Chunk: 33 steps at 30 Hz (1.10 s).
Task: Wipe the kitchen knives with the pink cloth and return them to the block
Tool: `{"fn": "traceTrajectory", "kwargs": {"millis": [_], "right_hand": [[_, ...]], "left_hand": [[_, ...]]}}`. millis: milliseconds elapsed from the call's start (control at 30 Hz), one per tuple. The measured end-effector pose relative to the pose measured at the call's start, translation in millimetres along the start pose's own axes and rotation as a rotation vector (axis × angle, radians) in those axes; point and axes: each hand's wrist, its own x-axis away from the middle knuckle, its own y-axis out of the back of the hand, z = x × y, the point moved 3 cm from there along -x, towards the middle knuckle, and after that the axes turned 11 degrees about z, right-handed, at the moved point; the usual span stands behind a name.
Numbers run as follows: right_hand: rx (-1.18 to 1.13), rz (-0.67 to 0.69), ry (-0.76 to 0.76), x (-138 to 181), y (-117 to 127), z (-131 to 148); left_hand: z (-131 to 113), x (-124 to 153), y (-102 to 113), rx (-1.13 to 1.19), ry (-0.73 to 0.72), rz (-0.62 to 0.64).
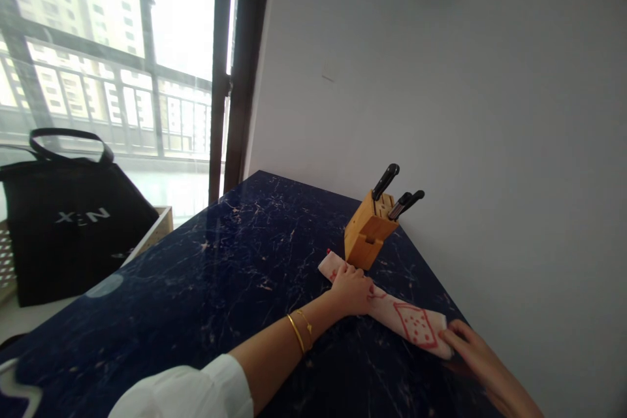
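Observation:
A folded pale cloth with red print lies as a long strip on the dark blue marbled counter. My left hand presses on the strip's far part, fingers curled down over it, close to a wooden knife block. My right hand rests at the strip's near end, fingers flat and touching its edge. A gold bangle sits on my left wrist.
The knife block holds three black-handled knives and stands near the grey wall. A black tote bag sits in a wooden tray left of the counter. A large window with dark frame fills the left background.

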Motion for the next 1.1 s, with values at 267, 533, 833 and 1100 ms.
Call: {"fn": "traceTrajectory", "kwargs": {"millis": [267, 533, 833, 1100], "right_hand": [[-0.442, -0.123, 0.066, 1, -3, -6], [-0.150, -0.302, 0.478, -17, -11, 82], [0.381, -0.202, 0.824, -28, -128, 167], [0.420, -0.029, 0.837, -47, -212, 159]], "left_hand": [[4, -5, 0, 0.086, 0.059, 0.023], [26, 3, 22, 0.178, 0.174, 0.011], [103, 38, 41, 0.195, 0.506, -0.031], [120, 43, 35, 0.318, 0.563, 0.065]]}}
